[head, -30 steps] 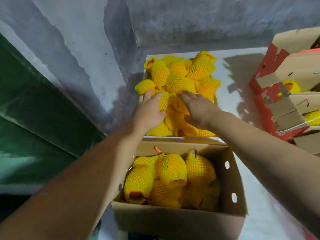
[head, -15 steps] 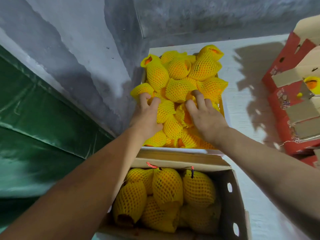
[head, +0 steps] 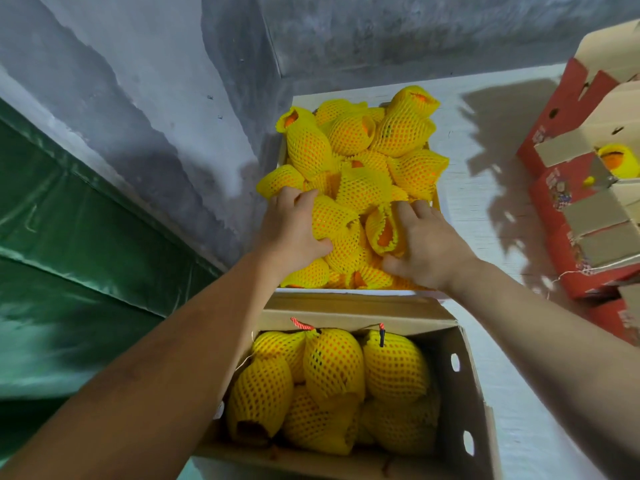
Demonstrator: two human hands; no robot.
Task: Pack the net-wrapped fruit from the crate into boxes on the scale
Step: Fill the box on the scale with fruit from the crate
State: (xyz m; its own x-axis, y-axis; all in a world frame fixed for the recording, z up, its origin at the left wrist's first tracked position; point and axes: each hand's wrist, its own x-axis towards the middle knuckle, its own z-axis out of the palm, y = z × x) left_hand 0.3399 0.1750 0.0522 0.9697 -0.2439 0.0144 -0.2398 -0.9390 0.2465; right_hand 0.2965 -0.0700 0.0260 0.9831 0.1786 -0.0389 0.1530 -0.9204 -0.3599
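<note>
- Net-wrapped fruit (head: 356, 188), orange under yellow foam mesh, lies heaped in the crate (head: 346, 292), which sits at the corner of a grey wall (head: 145, 98).
- A person's left hand (head: 291, 230) reaches into the near left part of the crate, fingers curled over the top of 1 wrapped fruit (head: 329, 220) and thumb tucked under it, gripping it.
- The right hand (head: 426, 244) lies on the near right part of the crate, fingers bent around a fruit (head: 381, 230) whose net gapes open to show orange skin; thumb low against the pile.
- On the near side of the crate, touching its edge, stands an open cardboard box (head: 450, 393) already holding several wrapped fruit (head: 332, 362), 2 of them tied with short cords at the top.
- Whether that box stands on a scale cannot be told.
- To the right of the crate, well apart across a white surface (head: 485, 209), stand stacked red cartons (head: 568, 188) with flaps open and 1 more wrapped fruit (head: 620, 159) showing inside.
- To the left of the crate, beyond the wall, hangs a green sheet (head: 69, 209).
</note>
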